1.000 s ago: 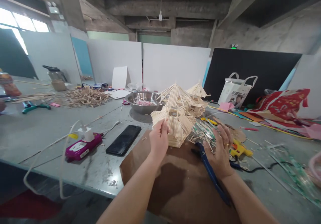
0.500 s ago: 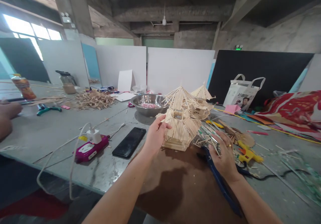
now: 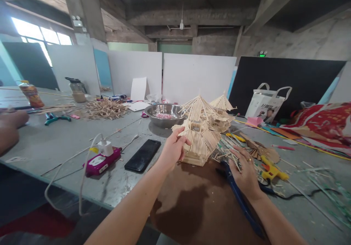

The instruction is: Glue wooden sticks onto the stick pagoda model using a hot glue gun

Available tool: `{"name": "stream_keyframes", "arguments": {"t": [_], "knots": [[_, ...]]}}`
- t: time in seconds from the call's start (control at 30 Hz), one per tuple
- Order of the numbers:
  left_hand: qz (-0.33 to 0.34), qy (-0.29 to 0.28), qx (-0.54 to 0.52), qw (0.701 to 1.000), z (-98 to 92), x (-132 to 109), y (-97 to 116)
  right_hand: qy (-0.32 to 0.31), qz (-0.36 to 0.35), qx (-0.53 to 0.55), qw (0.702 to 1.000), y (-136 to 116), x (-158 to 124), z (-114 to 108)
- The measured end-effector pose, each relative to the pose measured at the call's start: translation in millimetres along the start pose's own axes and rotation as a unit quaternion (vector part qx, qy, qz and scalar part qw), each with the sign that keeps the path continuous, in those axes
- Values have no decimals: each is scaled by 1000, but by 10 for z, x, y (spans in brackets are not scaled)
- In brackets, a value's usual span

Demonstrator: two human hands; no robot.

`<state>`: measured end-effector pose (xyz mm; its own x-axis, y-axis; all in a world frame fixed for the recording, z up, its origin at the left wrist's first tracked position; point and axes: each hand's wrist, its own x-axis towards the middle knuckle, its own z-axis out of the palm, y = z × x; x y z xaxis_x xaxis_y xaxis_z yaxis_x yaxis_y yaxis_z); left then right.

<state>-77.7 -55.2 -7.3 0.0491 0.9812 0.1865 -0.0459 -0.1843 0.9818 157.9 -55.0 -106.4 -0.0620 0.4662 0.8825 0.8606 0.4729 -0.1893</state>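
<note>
A pavilion model (image 3: 200, 142) built of thin pale wooden sticks, with pointed roofs, stands upright on a brown board (image 3: 186, 201). My left hand (image 3: 173, 148) is at its left side, thumb and fingers closed about the edge of the lower roof. To the right, my right hand (image 3: 244, 168) rests over a loose heap of short sticks (image 3: 226, 146), its fingers stretched and slightly apart. Some fingertips are hard to separate from the sticks. Dark blue pliers (image 3: 238, 197) lie beside and partly under my right hand. A yellow glue gun (image 3: 274, 170) lies right of it.
A steel bowl (image 3: 164, 117) stands behind the model. Left are a black phone (image 3: 142, 156), a purple power strip (image 3: 102, 161) with a white cable, and a stick pile (image 3: 105, 109). Another person's hand (image 3: 13, 119) is at far left. A white bag (image 3: 264, 104) stands back right.
The whole view has shifted slightly to the right in frame. My left index finger sits a little differently on the model; my right hand stays over the stick heap.
</note>
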Motion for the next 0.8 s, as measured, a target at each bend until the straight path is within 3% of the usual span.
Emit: {"name": "stream_keyframes", "arguments": {"t": [0.57, 0.8], "knots": [[-19, -51, 3, 999, -45, 82, -12, -10, -2, 16, 1000, 12, 2, 7], [-17, -49, 17, 999, -59, 221, 112, -10, 2, 18, 1000, 19, -7, 4]]}}
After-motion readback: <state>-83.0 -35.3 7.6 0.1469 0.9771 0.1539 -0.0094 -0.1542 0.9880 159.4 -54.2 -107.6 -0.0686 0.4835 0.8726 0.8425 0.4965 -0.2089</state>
